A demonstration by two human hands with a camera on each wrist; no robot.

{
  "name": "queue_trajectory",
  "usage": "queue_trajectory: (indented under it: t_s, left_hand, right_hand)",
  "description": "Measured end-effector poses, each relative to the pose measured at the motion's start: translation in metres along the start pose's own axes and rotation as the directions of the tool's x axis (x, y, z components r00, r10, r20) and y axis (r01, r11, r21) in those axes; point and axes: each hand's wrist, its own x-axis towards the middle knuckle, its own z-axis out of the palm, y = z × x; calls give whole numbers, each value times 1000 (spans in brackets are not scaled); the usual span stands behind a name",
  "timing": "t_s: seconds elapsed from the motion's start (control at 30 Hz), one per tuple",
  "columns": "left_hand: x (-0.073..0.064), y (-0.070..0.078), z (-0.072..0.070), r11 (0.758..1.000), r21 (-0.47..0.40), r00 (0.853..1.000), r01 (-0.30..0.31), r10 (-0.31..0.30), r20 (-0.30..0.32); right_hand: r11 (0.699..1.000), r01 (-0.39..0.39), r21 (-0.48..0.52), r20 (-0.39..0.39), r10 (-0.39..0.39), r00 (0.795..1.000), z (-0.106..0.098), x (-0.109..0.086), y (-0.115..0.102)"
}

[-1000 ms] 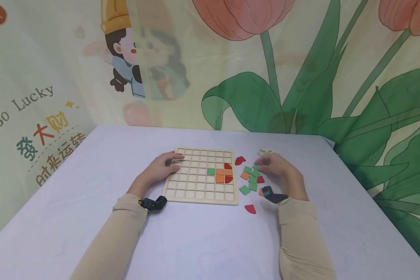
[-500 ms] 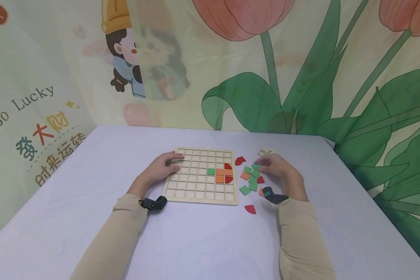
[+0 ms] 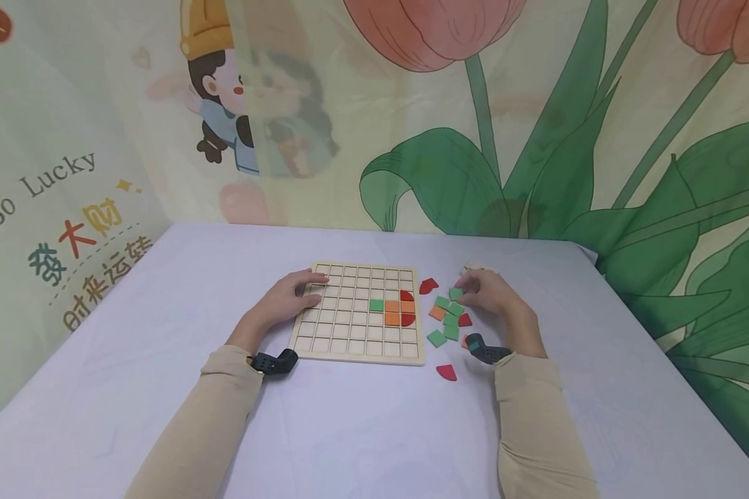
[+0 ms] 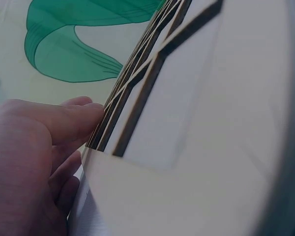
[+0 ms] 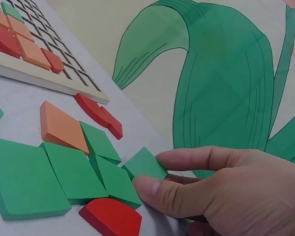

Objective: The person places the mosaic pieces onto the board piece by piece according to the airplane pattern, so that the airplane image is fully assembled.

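Observation:
My left hand (image 3: 286, 298) rests at the left edge of the wooden grid board (image 3: 340, 329), fingertips touching its surface. In the left wrist view the left hand (image 4: 44, 142) lies along that edge, partly cropped. To the right of the board, my right hand (image 3: 488, 291) pinches a green square tile (image 5: 146, 167) between thumb and finger. That tile stands tilted just above or against the loose green tiles (image 5: 73, 172). On the board sit one green square (image 3: 376, 305), several orange squares (image 3: 392, 319) and two red rounded pieces (image 3: 408, 319).
Loose on the white table (image 3: 349, 430) lie an orange tile (image 5: 64, 127), red pieces (image 3: 428, 285), a nearer red quarter-circle (image 3: 446, 373) and another red piece (image 5: 113, 216). Behind the right hand is a small, pale, partly hidden item (image 3: 474, 267). A printed cloth (image 3: 324, 201) hangs behind.
The green square tile in my right hand has turned and shifted slightly, and the fingers have moved a little with it. The left hand and the board stay where they were.

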Motion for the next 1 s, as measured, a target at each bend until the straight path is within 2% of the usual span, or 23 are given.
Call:
queue_trajectory:
  t_s: [0.43,0.73,1.0]
  left_hand:
    - [0,0,1,1000,15,1000,6,-6,-4]
    - [0,-1,1,1000,16,1000,2,-2,-6]
    - [-1,-1,0,1000,9,1000,3,-3,-5]
  right_hand:
    - [1000,-9,26,-22,10,1000,-2,-1,-9]
    - [995,95,-24,-19,-96,995,-3,-2,-35]
    - [983,179,-47,29,-178,984,3,-3,-67]
